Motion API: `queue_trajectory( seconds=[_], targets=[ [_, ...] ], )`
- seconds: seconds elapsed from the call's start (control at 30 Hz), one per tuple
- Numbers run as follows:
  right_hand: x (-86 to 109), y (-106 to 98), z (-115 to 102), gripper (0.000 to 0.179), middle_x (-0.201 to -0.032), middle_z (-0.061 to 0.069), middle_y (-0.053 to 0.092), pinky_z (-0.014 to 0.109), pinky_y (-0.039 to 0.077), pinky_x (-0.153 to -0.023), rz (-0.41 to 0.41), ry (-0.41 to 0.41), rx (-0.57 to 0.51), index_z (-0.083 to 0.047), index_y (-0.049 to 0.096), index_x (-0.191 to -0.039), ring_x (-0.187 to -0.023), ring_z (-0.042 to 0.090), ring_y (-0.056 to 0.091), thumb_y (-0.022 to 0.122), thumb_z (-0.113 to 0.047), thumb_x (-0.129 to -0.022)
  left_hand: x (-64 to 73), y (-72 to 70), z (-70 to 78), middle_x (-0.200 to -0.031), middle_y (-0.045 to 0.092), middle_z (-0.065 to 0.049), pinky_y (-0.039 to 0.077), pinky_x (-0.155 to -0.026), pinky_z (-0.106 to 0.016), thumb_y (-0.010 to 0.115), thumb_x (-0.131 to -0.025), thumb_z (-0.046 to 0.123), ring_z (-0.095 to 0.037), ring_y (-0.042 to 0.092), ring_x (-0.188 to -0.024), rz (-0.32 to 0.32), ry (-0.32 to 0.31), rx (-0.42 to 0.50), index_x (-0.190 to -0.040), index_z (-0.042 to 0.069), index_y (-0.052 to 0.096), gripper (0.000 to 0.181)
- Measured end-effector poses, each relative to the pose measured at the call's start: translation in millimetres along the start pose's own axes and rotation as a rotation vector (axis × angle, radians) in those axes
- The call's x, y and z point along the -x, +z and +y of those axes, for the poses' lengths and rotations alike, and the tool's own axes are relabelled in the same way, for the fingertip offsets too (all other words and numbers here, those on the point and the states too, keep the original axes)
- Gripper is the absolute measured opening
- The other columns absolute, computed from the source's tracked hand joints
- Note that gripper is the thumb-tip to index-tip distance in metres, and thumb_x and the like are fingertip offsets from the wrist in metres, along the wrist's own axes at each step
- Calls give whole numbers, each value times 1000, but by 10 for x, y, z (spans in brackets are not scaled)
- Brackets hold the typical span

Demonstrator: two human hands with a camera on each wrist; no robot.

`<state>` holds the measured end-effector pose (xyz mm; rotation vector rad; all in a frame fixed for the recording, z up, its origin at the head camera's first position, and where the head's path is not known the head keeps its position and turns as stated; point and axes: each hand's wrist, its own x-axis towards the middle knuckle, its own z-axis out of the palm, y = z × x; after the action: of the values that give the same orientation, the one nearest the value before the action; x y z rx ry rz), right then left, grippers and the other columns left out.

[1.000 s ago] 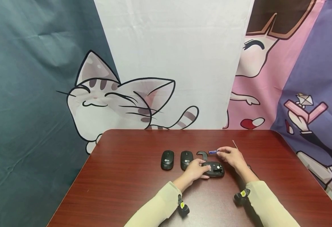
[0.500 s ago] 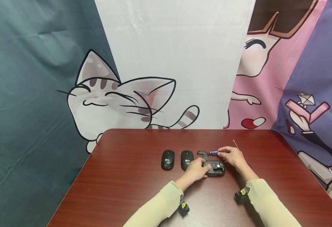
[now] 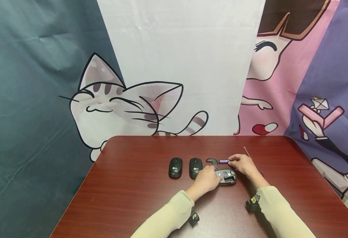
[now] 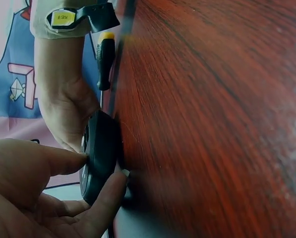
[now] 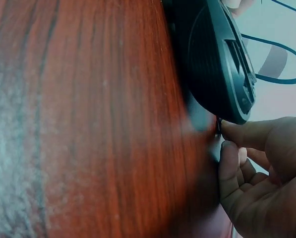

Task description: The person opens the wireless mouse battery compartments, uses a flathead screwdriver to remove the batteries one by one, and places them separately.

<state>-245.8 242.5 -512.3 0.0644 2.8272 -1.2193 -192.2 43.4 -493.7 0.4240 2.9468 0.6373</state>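
In the head view my left hand (image 3: 206, 178) grips a computer mouse (image 3: 229, 178) turned underside up, its battery compartment uncovered and facing the camera. The left wrist view shows thumb and fingers pinching the mouse (image 4: 100, 153) by its edges, close over the table. Just behind the mouse, my right hand (image 3: 243, 164) pinches one end of a blue battery (image 3: 223, 162) between thumb and fingertips. Only a dark sliver of what those fingers hold shows in the right wrist view. Left of the battery lies a black curved battery cover (image 3: 213, 162).
Two more black mice stand upright to the left, one mouse (image 3: 175, 168) apart and the other mouse (image 3: 195, 167) beside my left hand. A screwdriver (image 4: 106, 59) with a black and yellow handle lies beyond my right hand. The brown table (image 3: 126, 198) ends at a printed curtain (image 3: 174, 66).
The held mouse has shifted slightly right and its underside has tilted more toward the head camera. The left hand has moved a little right with it. The battery has dropped very slightly.
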Motion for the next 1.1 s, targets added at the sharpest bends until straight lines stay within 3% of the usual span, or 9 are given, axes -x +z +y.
queue_trajectory(
  seconds=[0.4, 0.83, 1.1],
  targets=[
    [-2, -6, -9, 26, -85, 10, 67, 25, 54, -59, -8, 14, 24, 2, 69, -115, -70, 14, 65, 72, -11, -92, 5, -2, -23, -104, 68, -7, 58, -77, -31, 64, -98, 39, -20, 67, -92, 31, 17, -5, -120, 7, 67, 39],
    [-3, 10, -8, 29, -94, 17, 69, 31, 63, -65, -8, 42, -56, 5, 66, -118, -74, 16, 68, 70, -11, -94, 41, -86, -128, -99, 66, -4, 57, -72, -31, 64, -97, 34, -19, 67, -86, 87, 69, -8, -112, 8, 67, 30],
    [-9, 8, -3, 30, -93, 17, 70, 32, 63, -65, -18, 34, -55, 7, 65, -118, -73, 17, 68, 69, -9, -93, 126, -207, -243, -118, 67, -5, 57, -91, -35, 65, -98, 33, -22, 66, -107, 106, 86, 10, -128, 9, 65, 38]
  ],
)
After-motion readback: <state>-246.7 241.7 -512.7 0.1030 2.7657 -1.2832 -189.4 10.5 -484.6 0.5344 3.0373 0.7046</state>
